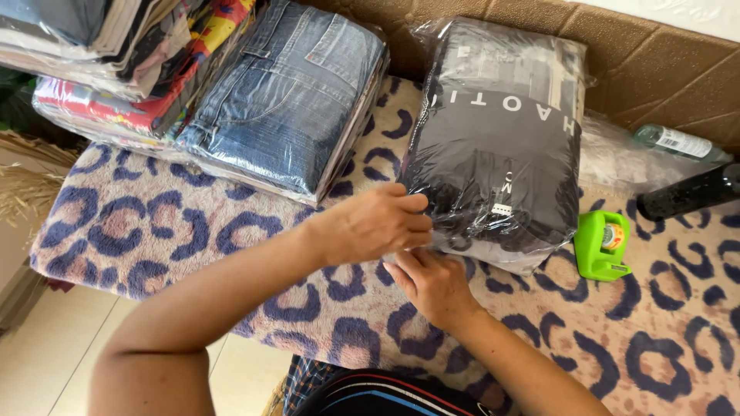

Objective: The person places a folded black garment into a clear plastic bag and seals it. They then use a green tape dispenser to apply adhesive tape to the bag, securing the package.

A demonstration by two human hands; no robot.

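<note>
Soft, even daylight filled the head view, bright without harshness. Glare streaked the clear wrap of the dark bagged garment (493,146) just beyond the left hand (378,225), and of the bagged jeans (289,92) farther off to its left. Shadows beneath both hands were faint and short. Focus was sharp at the hands; the near forearms looked slightly soft and stretched toward the frame's edge.

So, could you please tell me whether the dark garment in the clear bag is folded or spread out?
Folded: the dark garment lies as a compact rectangle inside its clear bag.
</note>
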